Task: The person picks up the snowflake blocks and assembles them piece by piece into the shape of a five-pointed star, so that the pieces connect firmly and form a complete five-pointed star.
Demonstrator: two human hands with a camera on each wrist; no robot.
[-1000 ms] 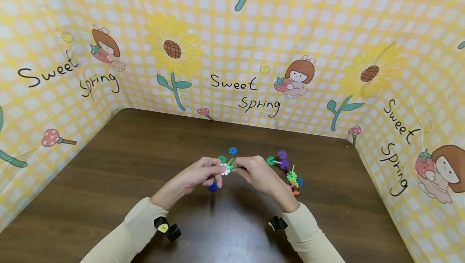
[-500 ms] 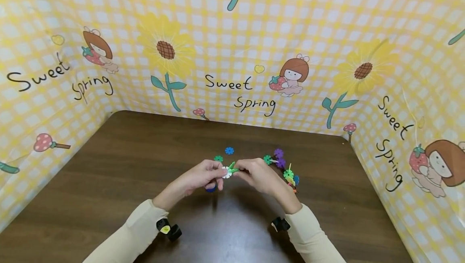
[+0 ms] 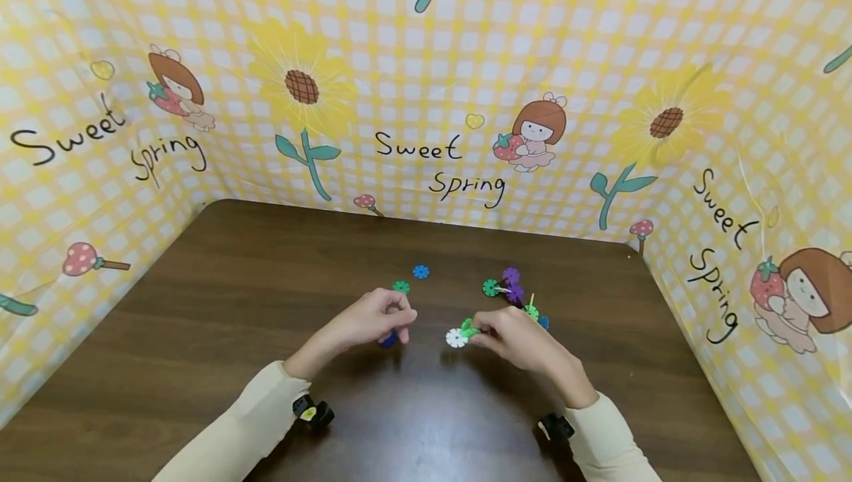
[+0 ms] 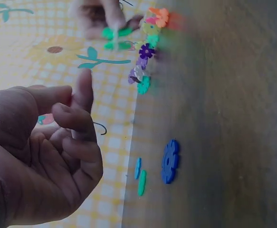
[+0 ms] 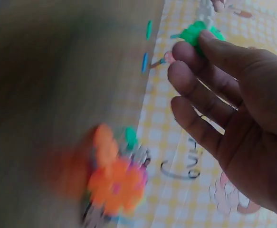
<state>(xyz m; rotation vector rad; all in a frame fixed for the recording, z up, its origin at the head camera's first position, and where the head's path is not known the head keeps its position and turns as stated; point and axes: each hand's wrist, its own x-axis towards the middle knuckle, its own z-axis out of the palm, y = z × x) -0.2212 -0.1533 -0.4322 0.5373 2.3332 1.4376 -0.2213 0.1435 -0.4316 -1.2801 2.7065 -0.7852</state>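
Note:
My right hand [image 3: 522, 338] pinches a small joined piece of green interlocking discs [image 5: 195, 34] between thumb and fingertips, above the table. A white notched disc [image 3: 456, 338] is slotted to the green ones and sticks out toward the left. To the left, my left hand [image 3: 374, 317] holds nothing; its fingers [image 4: 83, 102] are loosely bent. A dark blue disc [image 4: 170, 161] lies on the table below the left hand, which partly hides it in the head view.
Beyond the left hand lie a green disc [image 3: 401, 287] and a blue disc [image 3: 421, 272]. A joined chain of discs, with purple discs [image 3: 511, 275] and orange discs [image 5: 117, 185], stands behind and right of the right hand. A patterned cloth [image 3: 373, 97] walls the brown table [image 3: 299, 245].
The left hand has let go of the white disc. The right hand has drawn the joined green and white discs rightward, away from the left hand, which stays about where it was.

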